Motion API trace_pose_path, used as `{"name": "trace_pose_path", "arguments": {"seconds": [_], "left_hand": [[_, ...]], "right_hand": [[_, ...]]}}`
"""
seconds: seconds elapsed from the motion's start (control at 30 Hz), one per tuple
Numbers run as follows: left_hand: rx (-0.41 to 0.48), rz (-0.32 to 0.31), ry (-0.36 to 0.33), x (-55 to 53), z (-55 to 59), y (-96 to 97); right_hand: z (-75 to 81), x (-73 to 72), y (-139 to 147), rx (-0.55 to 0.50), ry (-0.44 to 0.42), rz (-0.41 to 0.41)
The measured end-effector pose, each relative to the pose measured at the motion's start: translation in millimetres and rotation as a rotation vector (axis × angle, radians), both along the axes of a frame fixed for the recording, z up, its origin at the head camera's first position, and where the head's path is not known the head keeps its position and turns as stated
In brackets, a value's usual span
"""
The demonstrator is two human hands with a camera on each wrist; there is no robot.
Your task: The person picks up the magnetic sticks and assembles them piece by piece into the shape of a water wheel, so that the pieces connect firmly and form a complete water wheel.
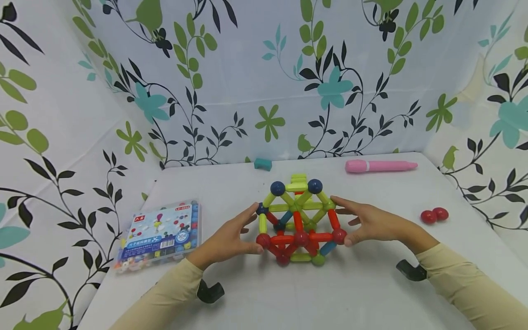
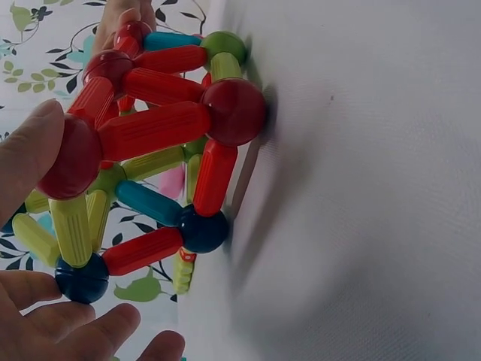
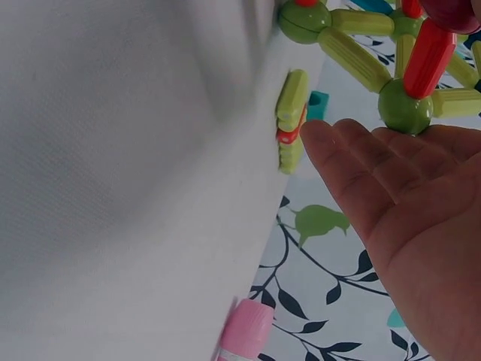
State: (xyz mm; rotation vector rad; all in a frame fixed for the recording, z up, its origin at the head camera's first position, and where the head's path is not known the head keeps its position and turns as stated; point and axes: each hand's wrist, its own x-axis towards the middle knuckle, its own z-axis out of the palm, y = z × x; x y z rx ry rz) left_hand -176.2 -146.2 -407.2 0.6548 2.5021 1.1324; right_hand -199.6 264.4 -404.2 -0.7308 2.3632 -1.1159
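Note:
A ball-and-stick toy structure [image 1: 301, 238] of red, yellow-green and blue sticks joined by coloured balls stands between both hands over the white table. My left hand [image 1: 231, 236] grips its left side. In the left wrist view the thumb presses a red ball [image 2: 71, 158] and a fingertip meets a dark blue ball [image 2: 81, 278]. On the right side my right hand [image 1: 373, 222] holds the structure, thumb at a red ball [image 1: 339, 236] and index finger at a green ball above it. The right wrist view has the fingers stretched along under that green ball [image 3: 406, 105].
A clear box [image 1: 158, 231] with a printed label and coloured pieces lies at left. Behind the structure are yellow-green sticks [image 1: 299, 177] and a teal block [image 1: 262, 164]. A pink pen-shaped thing [image 1: 381, 166] lies back right; two red balls [image 1: 429, 217] sit at right.

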Motion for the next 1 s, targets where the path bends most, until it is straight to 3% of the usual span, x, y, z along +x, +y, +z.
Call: {"name": "trace_pose_path", "arguments": {"seconds": [0.37,0.57,0.63,0.8,1.0], "left_hand": [[0.010,-0.010,0.036,0.3,0.9,-2.1],[0.023,-0.007,0.017,1.6,0.3,-4.8],[0.028,0.004,0.035,2.2,1.3,-4.8],[0.045,0.030,0.083,3.1,3.8,-2.2],[0.036,0.022,0.080,5.7,1.2,-0.2]], "right_hand": [[3.8,-4.0,-1,0.010,0.007,0.017],[9.8,-20.3,10,-0.017,-0.006,0.038],[10.5,-32.6,12,-0.001,0.054,0.013],[5.3,-72.0,-4,0.140,0.310,-0.054],[-5.2,-106.3,-48,0.272,0.462,0.066]]}}
